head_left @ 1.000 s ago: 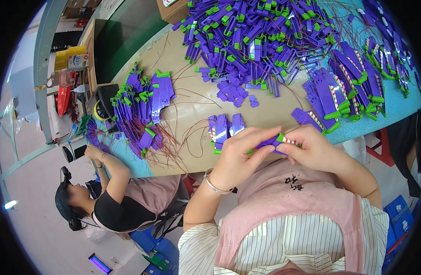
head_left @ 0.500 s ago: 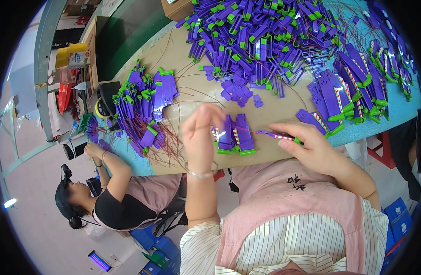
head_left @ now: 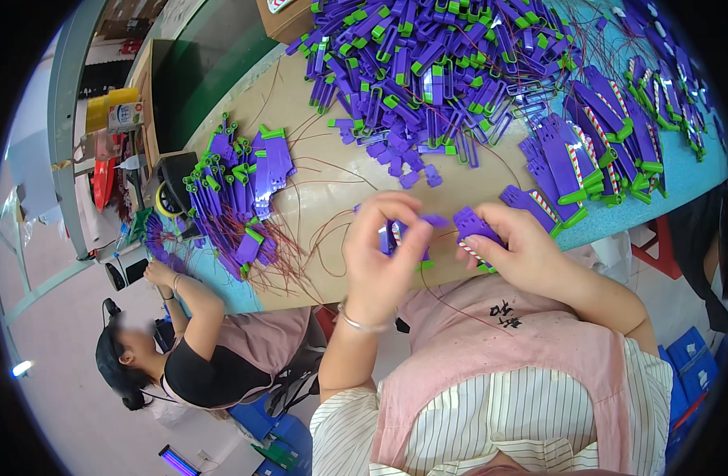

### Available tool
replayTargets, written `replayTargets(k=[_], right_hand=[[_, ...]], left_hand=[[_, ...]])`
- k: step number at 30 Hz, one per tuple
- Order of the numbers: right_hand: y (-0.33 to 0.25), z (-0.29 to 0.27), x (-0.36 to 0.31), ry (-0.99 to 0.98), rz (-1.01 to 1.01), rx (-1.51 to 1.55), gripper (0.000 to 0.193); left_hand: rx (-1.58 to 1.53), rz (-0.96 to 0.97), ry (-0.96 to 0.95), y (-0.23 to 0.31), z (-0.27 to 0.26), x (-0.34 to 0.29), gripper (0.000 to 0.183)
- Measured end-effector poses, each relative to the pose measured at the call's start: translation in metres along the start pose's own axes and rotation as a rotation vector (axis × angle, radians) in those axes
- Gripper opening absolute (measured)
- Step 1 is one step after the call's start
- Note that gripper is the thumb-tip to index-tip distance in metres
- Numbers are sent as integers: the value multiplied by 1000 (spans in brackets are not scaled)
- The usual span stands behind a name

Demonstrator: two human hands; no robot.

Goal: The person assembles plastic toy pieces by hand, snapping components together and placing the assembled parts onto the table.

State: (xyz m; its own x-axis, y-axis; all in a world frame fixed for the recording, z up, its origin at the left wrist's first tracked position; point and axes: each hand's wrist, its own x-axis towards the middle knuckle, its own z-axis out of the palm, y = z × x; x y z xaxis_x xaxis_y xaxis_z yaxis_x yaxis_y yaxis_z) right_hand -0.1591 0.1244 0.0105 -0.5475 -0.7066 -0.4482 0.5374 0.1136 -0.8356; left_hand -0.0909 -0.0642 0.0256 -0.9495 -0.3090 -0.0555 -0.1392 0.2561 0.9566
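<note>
Left hand [head_left: 376, 258]: thumb and index finger pinched together on a small, flat purple plastic tab [head_left: 434, 220], slightly blurred, held just left of the other part. Right hand [head_left: 530, 250]: thumb and fingers clamped on a flat purple plastic strip with a red-and-white striped edge [head_left: 472, 224], green end toward the near side. Tab and strip are both above the near edge of the tan-and-blue worktable [head_left: 475, 186], close together but apart. Thin dark red wire [head_left: 447, 304] hangs below the hands, across the pink apron [head_left: 459, 317]; can't tell where its upper end attaches.

Behind the left hand: purple pieces with green ends [head_left: 395, 233] on the table, mostly hidden. Just right of the right hand: a cluster of purple strips with striped edges and green ends [head_left: 566, 163]. Far centre: big heap of purple-and-green plastic parts [head_left: 427, 87], loose purple tabs [head_left: 395, 152] at its near side. Left: bundle of purple strips with green tips [head_left: 275, 163], red wires [head_left: 288, 266] tangled near it. Far left of the heap: brown cardboard box [head_left: 288, 22]. Co-worker [head_left: 193, 341] at the table's left end.
</note>
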Motion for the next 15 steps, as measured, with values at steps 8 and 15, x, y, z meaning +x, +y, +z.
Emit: replayTargets(k=[8,15], right_hand=[[4,3,-4,105,-402,-553,11],[6,0,-7,164,-373,-568,13]], left_hand=[[217,157,-120,9,16,-6,17],[180,85,-89,8,30,-8,16]])
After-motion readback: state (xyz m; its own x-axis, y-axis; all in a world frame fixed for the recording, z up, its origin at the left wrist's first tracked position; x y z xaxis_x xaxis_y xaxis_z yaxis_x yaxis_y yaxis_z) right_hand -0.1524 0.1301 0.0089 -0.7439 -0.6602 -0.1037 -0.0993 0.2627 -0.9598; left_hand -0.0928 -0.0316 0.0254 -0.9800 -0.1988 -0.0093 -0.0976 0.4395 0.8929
